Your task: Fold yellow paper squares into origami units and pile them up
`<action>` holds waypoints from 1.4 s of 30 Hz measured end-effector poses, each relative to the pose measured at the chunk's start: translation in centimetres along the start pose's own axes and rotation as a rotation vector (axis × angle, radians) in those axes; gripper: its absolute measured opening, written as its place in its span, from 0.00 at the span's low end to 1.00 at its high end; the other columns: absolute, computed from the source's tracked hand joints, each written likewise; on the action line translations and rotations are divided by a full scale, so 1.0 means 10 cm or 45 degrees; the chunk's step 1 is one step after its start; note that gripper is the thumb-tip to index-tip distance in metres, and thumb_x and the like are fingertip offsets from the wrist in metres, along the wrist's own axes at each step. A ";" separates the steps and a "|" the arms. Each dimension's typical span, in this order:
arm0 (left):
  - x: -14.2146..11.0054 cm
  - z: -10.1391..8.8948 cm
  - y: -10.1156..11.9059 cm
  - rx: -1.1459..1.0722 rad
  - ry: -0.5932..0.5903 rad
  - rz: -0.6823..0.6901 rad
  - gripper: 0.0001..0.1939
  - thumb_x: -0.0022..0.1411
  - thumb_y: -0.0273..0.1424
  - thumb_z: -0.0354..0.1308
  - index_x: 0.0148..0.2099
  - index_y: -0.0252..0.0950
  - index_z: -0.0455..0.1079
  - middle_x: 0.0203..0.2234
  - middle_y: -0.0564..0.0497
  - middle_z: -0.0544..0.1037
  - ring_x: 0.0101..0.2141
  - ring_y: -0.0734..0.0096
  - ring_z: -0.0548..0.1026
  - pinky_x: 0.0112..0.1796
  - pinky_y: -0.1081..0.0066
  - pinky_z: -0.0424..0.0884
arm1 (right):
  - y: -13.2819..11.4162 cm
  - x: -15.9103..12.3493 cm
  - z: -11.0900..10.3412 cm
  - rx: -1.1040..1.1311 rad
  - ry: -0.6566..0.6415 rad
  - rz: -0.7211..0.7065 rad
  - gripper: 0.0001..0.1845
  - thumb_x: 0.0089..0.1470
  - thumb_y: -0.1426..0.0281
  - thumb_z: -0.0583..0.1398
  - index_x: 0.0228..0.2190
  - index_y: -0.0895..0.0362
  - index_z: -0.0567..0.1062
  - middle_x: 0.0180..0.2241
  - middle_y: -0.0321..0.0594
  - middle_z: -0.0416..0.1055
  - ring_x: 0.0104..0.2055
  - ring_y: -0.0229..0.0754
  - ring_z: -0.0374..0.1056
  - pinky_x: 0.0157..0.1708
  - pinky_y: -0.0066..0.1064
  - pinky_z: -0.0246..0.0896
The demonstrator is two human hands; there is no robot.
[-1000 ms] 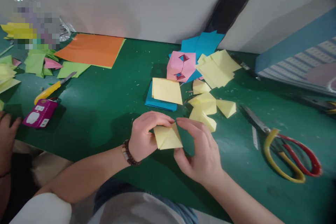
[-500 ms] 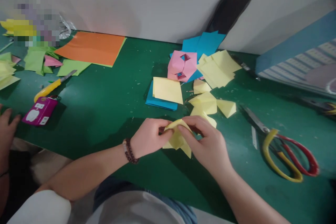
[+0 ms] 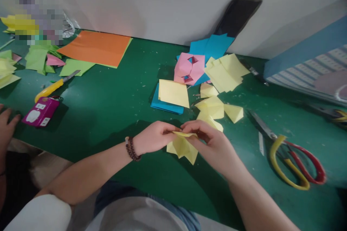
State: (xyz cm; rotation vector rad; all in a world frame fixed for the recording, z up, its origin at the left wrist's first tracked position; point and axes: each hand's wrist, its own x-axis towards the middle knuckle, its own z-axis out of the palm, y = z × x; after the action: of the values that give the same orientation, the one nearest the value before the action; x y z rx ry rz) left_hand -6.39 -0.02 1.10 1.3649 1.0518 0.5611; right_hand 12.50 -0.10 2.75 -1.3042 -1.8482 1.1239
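Between my two hands is a folded yellow paper (image 3: 182,148), its creased points hanging down toward me. My left hand (image 3: 154,138) pinches its upper left edge. On the other side my right hand (image 3: 210,140) grips it with thumb and fingers, hiding its right part. Just beyond lie several folded yellow paper pieces (image 3: 210,107). A pale yellow square sheet (image 3: 173,93) rests on a stack of blue paper (image 3: 166,107). Behind these sits a pink folded paper model (image 3: 189,68) with holes in it.
Scissors (image 3: 287,155) with red and yellow handles lie right. Yellow sheets (image 3: 226,70), blue sheets (image 3: 213,46) and a phone (image 3: 238,16) are near the wall. Leftward are an orange sheet (image 3: 94,48), a yellow cutter (image 3: 51,88), a purple box (image 3: 40,112) and another person's hand (image 3: 7,124).
My fingertips have come closer together along the paper's top edge. That edge now looks flatter and tilted, with more of the creased lower part showing.
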 end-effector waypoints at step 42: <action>0.00 -0.03 0.05 -0.012 0.661 0.267 0.03 0.56 0.28 0.62 0.30 0.34 0.76 0.29 0.49 0.82 0.30 0.69 0.80 0.31 0.74 0.76 | 0.04 -0.06 -0.05 0.031 0.112 0.084 0.16 0.56 0.67 0.58 0.47 0.51 0.72 0.42 0.42 0.76 0.39 0.42 0.75 0.36 0.33 0.74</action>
State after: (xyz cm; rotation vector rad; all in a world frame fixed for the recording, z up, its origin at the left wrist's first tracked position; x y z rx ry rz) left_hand -6.55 0.26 1.57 1.3625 1.3193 1.1162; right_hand 13.25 -0.45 2.62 -1.3872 -1.7342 1.1022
